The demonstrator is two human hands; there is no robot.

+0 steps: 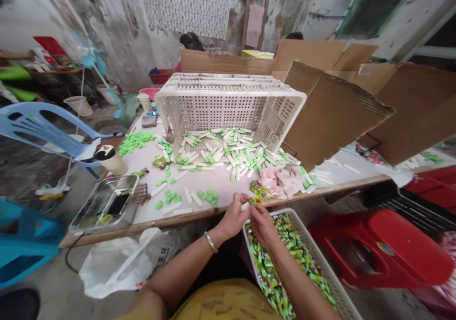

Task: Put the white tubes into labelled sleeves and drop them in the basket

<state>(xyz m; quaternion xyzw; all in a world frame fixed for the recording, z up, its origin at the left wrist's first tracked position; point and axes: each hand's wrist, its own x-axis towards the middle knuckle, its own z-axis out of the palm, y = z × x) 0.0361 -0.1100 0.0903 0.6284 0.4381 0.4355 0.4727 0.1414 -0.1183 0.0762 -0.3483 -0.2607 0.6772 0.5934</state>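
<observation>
Above the table's front edge, my left hand (pixel 233 218) and my right hand (pixel 262 224) meet with fingers pinched. Between them is a small white tube (pixel 245 206); both hands appear to grip it, though fingers cover its ends. Just behind the fingertips lie yellow-green printed wrappers (pixel 260 192), next to a crumpled pink cloth (pixel 281 180). Below my right hand, a white crate (pixel 313 237) is filled with wrapped green-capped tubes (pixel 285 268). Loose white tubes (pixel 187 195) and green caps (pixel 208 197) lie on the table left of my hands.
A white plastic basket (pixel 228 86) lies on its side, white tubes with green caps spilling from it. Cardboard sheets (pixel 331 116) stand at the right. A metal tray (pixel 81 215) and a lidded cup (pixel 113 161) sit at the left. A red stool (pixel 388 244) stands right of the crate.
</observation>
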